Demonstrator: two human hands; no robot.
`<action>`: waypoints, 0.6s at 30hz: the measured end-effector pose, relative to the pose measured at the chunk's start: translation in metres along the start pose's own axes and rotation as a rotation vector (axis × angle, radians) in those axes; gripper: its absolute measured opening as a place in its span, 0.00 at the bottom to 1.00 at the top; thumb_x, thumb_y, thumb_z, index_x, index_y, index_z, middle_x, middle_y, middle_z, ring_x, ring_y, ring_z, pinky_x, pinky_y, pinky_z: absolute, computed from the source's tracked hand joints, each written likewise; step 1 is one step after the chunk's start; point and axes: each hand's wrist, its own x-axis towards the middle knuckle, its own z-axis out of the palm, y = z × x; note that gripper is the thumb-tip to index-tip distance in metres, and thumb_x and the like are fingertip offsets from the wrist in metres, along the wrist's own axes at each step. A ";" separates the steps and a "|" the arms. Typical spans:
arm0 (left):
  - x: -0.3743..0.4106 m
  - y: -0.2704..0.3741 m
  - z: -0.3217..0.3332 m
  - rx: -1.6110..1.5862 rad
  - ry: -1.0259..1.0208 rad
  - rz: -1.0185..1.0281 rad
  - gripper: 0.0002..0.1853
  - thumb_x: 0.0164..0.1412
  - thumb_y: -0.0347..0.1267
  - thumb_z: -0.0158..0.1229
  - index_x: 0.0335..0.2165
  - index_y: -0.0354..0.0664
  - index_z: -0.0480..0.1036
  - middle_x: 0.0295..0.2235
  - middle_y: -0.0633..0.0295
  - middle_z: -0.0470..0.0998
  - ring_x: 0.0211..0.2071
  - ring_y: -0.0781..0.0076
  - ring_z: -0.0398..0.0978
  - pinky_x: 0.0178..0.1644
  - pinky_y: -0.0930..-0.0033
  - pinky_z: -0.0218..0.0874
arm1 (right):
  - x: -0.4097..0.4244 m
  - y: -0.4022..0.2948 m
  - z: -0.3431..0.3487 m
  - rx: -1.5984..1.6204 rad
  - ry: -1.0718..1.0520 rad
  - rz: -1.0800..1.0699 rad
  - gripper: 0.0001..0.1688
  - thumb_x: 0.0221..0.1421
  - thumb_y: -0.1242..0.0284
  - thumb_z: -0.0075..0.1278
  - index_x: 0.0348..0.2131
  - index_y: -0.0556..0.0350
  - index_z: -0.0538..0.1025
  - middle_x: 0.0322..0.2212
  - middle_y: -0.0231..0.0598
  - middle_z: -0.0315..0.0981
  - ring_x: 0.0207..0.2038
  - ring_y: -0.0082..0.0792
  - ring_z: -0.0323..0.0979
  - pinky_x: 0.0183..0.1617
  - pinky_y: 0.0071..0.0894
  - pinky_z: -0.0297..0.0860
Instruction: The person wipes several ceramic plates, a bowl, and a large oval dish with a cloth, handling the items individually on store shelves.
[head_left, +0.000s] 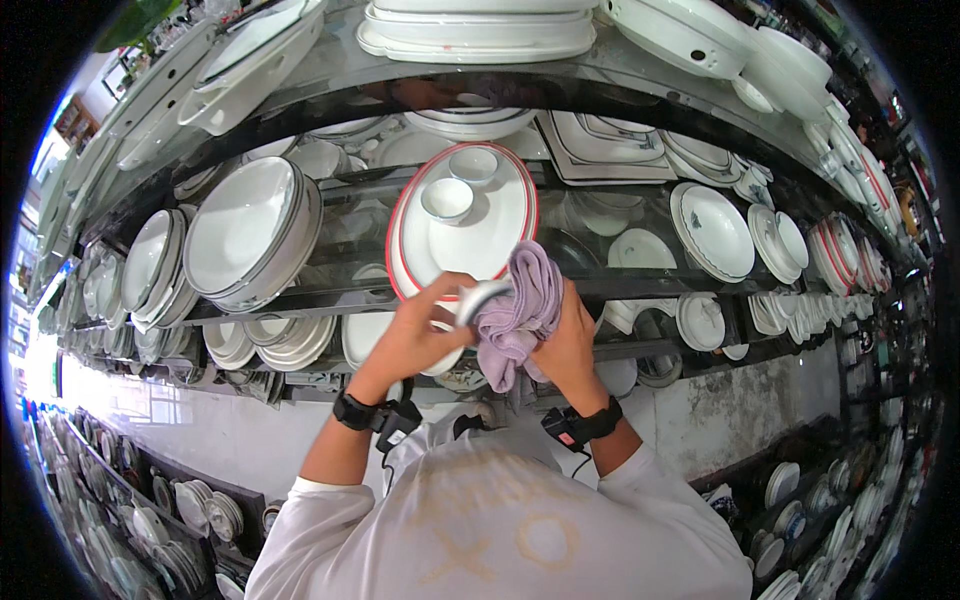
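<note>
A small white ceramic cup or bowl (478, 300) is held by its edge between the fingers of my left hand (416, 334). My right hand (568, 352) grips a bunched purple cloth (521, 315), which presses against the right side of that piece. Just beyond both hands, oval white platters with red rims (491, 240) lie stacked on the glass shelf. Two small white bowls (448, 199) stand on the top platter, one behind the other. Part of the held piece is hidden by the cloth and my fingers.
Stacks of white bowls and plates (240, 225) stand on the shelf to the left. Scalloped plates (712, 232) are to the right, square plates (607, 150) behind. An upper shelf (322, 75) with stacked dishes overhangs the far side. More shelves of crockery (210, 510) stand low at both sides.
</note>
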 end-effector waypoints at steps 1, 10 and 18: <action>-0.001 0.000 -0.001 -0.081 0.047 -0.102 0.25 0.50 0.22 0.55 0.49 0.40 0.65 0.41 0.60 0.74 0.36 0.72 0.75 0.36 0.71 0.69 | 0.000 -0.001 0.007 -0.003 0.077 -0.033 0.45 0.30 0.70 0.66 0.49 0.61 0.63 0.40 0.57 0.69 0.43 0.58 0.70 0.43 0.44 0.69; -0.022 -0.005 -0.022 -0.330 0.139 -0.720 0.22 0.54 0.29 0.50 0.49 0.38 0.68 0.35 0.60 0.74 0.33 0.74 0.73 0.31 0.73 0.71 | -0.013 0.016 0.052 0.642 -0.021 0.168 0.38 0.44 0.78 0.60 0.54 0.62 0.62 0.47 0.43 0.71 0.49 0.31 0.70 0.53 0.28 0.64; -0.008 -0.064 -0.037 -0.385 0.289 -0.656 0.21 0.57 0.29 0.49 0.47 0.26 0.67 0.34 0.56 0.74 0.29 0.73 0.76 0.32 0.75 0.72 | -0.017 0.055 0.014 0.366 -0.082 0.235 0.34 0.46 0.76 0.60 0.51 0.62 0.64 0.44 0.43 0.72 0.46 0.30 0.70 0.51 0.28 0.65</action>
